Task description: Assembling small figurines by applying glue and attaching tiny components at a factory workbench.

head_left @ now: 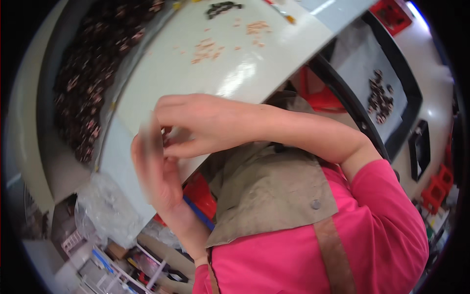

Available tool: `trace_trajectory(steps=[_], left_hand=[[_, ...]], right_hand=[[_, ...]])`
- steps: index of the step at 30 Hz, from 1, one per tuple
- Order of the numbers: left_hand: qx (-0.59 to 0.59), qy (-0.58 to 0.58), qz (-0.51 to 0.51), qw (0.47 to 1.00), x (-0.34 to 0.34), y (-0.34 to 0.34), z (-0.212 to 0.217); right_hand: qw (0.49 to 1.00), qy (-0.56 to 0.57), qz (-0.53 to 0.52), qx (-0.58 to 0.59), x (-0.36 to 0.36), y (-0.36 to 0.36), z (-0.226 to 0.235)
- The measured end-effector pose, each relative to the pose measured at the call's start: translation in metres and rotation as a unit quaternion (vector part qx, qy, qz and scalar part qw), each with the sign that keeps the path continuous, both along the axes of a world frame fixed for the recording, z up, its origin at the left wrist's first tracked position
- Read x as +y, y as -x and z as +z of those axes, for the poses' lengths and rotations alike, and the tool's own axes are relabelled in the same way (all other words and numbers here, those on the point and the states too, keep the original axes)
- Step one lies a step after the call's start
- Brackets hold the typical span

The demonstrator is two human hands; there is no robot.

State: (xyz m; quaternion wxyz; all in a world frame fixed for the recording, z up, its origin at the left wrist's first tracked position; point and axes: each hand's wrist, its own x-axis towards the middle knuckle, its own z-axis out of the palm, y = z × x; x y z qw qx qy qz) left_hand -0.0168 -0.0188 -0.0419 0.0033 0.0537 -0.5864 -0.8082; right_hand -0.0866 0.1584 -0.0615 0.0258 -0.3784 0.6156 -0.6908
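Observation:
My two hands meet above the pale table point(245, 81), near its left side. My right hand point(198, 120) curls inward, its fingers and thumb bent together toward the left. Against it, my left hand point(159, 171) has its fingers raised and drawn in, partly smeared by motion. Something small and dark shows between the fingers, too hidden to name. Small pinkish-beige pieces point(206, 51) lie scattered on the table beyond my hands. A cluster of small black pieces point(223, 9) lies farther off at the far edge of view.
At the left stands a large tray heaped with dark pieces point(98, 63), some showing pinkish parts. Clear plastic point(110, 208) is bunched at the table's near left corner. A black-rimmed tray point(413, 100) at the right holds more dark pieces. A red stool point(320, 98) stands below the table.

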Motion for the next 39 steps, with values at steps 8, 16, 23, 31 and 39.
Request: trace_trajectory(steps=[8, 16, 23, 31, 39], left_hand=[[-0.057, -0.200, -0.074, 0.975, 0.014, -0.001, 0.013], [-0.062, -0.278, -0.060, 0.957, 0.026, 0.002, 0.014], [-0.059, -0.292, -0.072, 0.952, 0.024, 0.001, 0.010], [-0.023, -0.269, -0.060, 0.961, 0.022, -0.001, 0.010], [-0.056, 0.045, -0.177, 0.982, 0.020, 0.003, 0.046]], right_hand=[[0.991, -0.046, -0.112, 0.047, -0.008, -0.007, 0.013], [0.991, -0.070, -0.103, 0.057, -0.009, -0.005, 0.016], [0.992, -0.056, -0.099, 0.062, -0.009, -0.006, 0.014], [0.997, -0.034, -0.058, 0.032, -0.012, -0.007, 0.017], [0.999, -0.018, -0.040, -0.022, 0.043, -0.016, 0.028]])
